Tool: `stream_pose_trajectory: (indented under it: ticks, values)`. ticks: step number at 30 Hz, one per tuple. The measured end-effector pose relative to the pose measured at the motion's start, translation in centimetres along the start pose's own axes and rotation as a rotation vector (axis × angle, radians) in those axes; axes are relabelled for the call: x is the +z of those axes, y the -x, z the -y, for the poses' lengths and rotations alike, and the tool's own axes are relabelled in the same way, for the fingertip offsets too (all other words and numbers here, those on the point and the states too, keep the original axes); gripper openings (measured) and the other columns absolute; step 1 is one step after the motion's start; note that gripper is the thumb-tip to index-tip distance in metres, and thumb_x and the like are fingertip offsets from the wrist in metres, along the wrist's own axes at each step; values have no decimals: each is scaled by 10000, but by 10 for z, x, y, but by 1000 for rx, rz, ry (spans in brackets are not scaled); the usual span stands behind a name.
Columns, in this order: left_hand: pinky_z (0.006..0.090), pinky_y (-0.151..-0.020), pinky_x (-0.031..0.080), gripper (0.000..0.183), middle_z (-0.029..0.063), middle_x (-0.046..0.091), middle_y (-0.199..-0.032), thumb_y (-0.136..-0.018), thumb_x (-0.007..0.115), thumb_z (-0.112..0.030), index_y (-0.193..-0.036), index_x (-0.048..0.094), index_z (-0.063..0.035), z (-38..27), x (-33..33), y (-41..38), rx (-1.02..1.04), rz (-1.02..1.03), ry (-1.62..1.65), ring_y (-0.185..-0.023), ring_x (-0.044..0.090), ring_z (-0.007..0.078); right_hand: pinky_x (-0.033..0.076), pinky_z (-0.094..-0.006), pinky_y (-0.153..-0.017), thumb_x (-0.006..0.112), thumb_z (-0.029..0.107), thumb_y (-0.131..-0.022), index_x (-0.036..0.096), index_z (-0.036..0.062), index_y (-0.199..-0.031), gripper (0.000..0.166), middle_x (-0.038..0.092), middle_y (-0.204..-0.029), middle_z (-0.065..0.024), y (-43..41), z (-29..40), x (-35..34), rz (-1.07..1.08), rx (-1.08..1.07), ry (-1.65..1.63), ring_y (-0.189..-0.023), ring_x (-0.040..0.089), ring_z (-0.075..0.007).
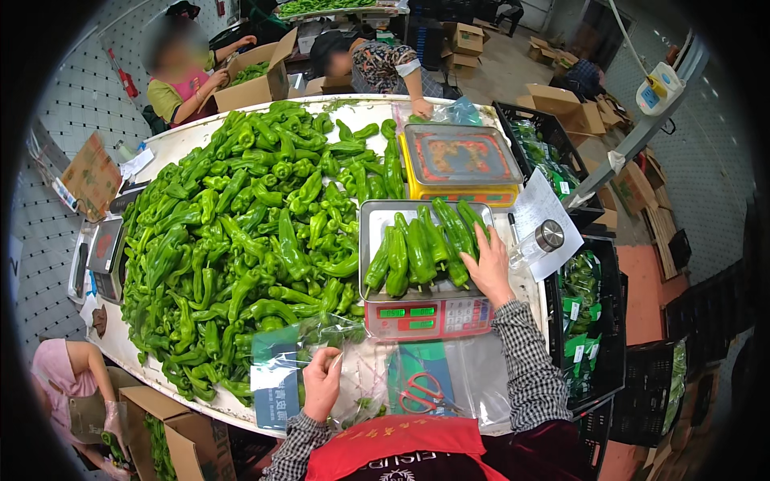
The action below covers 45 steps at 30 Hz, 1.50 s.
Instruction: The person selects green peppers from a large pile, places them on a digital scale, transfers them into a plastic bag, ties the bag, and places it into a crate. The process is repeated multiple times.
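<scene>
Several long green peppers (420,251) lie side by side on the metal tray of a red electronic scale (442,324) with a lit display. My right hand (490,264) rests at the right end of this row, its thumb and fingers spread against the outermost peppers. Lower left, my left hand (322,382) pinches a clear plastic bag (355,361) with a printed blue-green panel. More flat printed bags (481,373) lie below the scale, and red-handled scissors (421,392) rest on them. Left of the scale spreads a big heap of green peppers (240,240).
Behind the red scale stands a yellow scale (460,156). A glass bottle (537,243) lies on a written paper (556,210), beside a black pen (512,227). Black crates (619,355) of bagged peppers line the right side. Co-workers (385,63) stand across the table and at lower left.
</scene>
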<state>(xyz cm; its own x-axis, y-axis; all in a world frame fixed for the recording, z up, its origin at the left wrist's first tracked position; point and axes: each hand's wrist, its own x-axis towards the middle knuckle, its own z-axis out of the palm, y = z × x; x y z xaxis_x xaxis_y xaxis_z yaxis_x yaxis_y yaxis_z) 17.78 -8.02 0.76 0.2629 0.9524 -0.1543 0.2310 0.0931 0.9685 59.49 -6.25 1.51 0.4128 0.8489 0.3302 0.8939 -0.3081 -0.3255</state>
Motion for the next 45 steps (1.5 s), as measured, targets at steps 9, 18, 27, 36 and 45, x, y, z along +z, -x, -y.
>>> stream_pose_trajectory:
  ticks: [9,18,27,36,45]
  values:
    - [230,-499,267,82,-72,435,-612,-952,636,-59,-1012,636,-3,-1,-1,3,11,-14,17,-569,335,18,412,-498,-1037,779,249,-760,428,161,-1493,818,363,-1469,-297,-2,7,-16,90,-64,117,-1219,456,-467]
    - [240,-493,258,75,-71,425,-604,-952,636,-63,-994,639,-1,-8,4,6,32,-18,24,-565,327,22,444,-509,-990,755,244,-722,496,172,-1448,775,452,-1332,-284,-8,2,-17,75,-2,72,-1147,505,-461]
    - [258,-485,280,103,-34,448,-593,-949,653,-100,-1006,640,-15,-16,4,10,60,-76,-14,-556,346,34,453,-306,-1007,713,144,-787,391,-40,-1490,795,559,-1370,-138,77,36,-90,264,412,-1440,-1194,576,-200]
    - [351,-449,347,199,88,457,-538,-932,683,-133,-1117,628,-83,-43,17,31,255,-173,-238,-434,432,185,453,-426,-1029,810,261,-680,561,74,-1386,772,550,-1278,-253,192,122,-98,773,-216,-659,-1182,564,-402]
    - [368,-577,505,230,177,669,-750,-979,577,-111,-1189,662,-74,-57,53,68,387,70,-215,-657,681,303,454,-477,-925,706,276,-792,558,213,-1416,645,468,-1386,-281,197,184,-28,326,-571,-260,-1098,536,-393]
